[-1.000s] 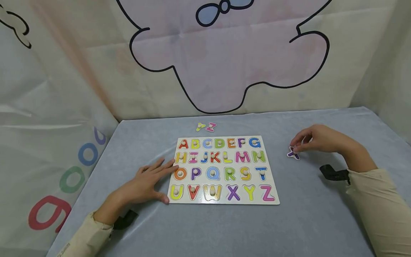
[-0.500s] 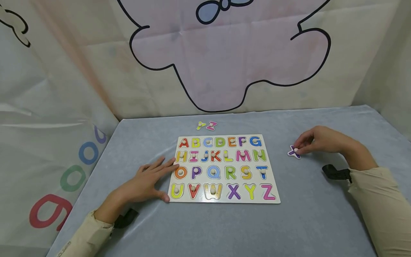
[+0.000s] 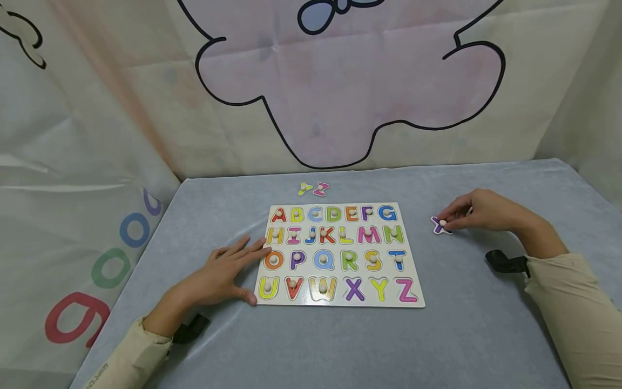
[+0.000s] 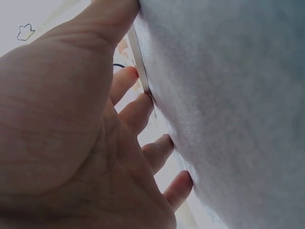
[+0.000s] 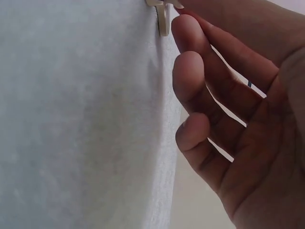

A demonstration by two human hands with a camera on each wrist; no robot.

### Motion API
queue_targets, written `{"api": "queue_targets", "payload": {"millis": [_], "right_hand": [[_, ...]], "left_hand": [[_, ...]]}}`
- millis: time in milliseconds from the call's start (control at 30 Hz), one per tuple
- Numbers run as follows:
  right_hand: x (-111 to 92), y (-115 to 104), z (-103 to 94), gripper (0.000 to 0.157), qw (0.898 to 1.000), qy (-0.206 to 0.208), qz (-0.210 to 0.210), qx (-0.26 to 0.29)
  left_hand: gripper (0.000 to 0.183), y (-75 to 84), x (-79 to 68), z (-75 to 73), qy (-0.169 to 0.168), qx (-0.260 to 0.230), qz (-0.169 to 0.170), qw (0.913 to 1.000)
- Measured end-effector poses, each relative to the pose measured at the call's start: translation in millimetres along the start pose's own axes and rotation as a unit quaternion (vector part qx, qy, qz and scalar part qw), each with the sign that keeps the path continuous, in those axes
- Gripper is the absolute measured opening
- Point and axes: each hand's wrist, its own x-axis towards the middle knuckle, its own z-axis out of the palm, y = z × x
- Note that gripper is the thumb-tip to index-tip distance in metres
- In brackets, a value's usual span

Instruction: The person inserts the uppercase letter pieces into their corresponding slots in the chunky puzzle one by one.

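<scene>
Thumb and fingers of my right hand (image 3: pixel 491 213) pinch a purple letter X puzzle piece (image 3: pixel 437 226) by its knob, low over the cloth, right of the board. In the right wrist view the piece's pale edge (image 5: pixel 163 21) shows at the top, close to the cloth. My left hand (image 3: pixel 214 281) lies spread at the left edge of the white alphabet puzzle board (image 3: pixel 410 259), fingertips and thumb touching that side. Knobbed letters A to W sit in the board. The X (image 3: pixel 354 289), Y (image 3: pixel 378 290) and Z (image 3: pixel 406 290) spaces show coloured print without knobs.
Behind the board's far edge lie a yellow Y piece (image 3: pixel 304 188) and a pink Z piece (image 3: pixel 320 189). A grey-blue cloth (image 3: pixel 340 346) covers the table. A printed sheet (image 3: pixel 146 124) hangs behind it, and another with coloured figures hangs at the left.
My right hand has turned the X piece a little and shifted it slightly left, still pinched. The left hand stays at the board's edge.
</scene>
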Motion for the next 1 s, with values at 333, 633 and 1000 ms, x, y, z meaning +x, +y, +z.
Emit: {"api": "queue_targets", "payload": {"millis": [333,633,1000], "right_hand": [[1.8,-2.3,2.6,0.024,1.000,0.018,-0.007,-0.009],[-0.9,-20.1,1.4,0.023,0.998,0.032,-0.039,-0.026],[-2.0,-60.2,4.8,0.022,0.993,0.049,-0.102,-0.040]], "left_hand": [[0.106,-2.1,0.5,1.2,0.004,0.004,0.004,1.0000],[0.106,0.5,0.8,0.9,0.002,0.000,0.007,1.0000],[0.106,-2.0,0.9,2.2,0.005,0.004,0.009,0.9999]]}}
